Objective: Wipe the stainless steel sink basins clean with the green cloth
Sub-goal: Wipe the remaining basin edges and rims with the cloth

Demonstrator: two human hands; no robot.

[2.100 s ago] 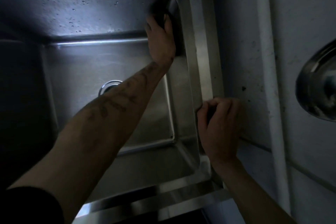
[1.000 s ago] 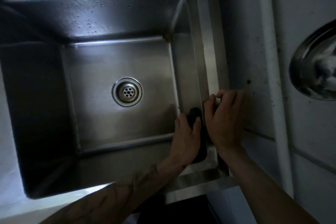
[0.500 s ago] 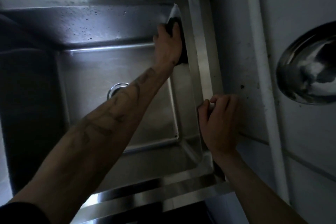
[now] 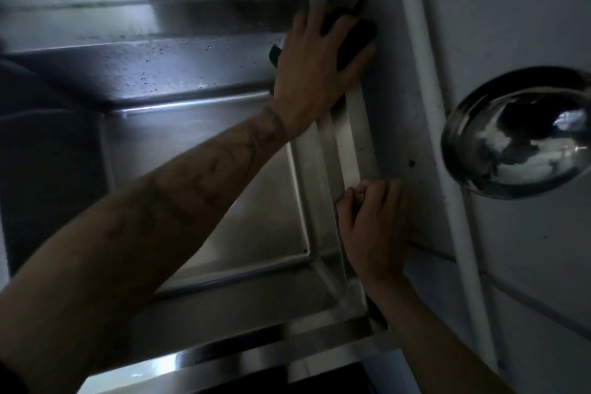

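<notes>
The stainless steel sink basin (image 4: 179, 141) fills the left and middle of the head view, dimly lit, with water drops on its far wall. My left hand (image 4: 313, 73) reaches across to the basin's far right corner and presses the dark-looking cloth (image 4: 355, 41) flat onto the rim there with spread fingers. Cloth edges stick out on both sides of the hand. My right hand (image 4: 371, 227) grips the sink's right rim (image 4: 351, 144) with curled fingers. My left forearm hides the drain.
A shiny steel bowl-like object (image 4: 518, 134) hangs at the right against the pale wall. A white pipe (image 4: 428, 80) runs along the wall beside the sink. The sink's bright front edge (image 4: 198, 358) lies near me. The wall above the sink shows peeling patches.
My left hand swept the cloth along the right wall from the near corner to the far corner, then up onto the rim. My right hand stayed on the right rim.
</notes>
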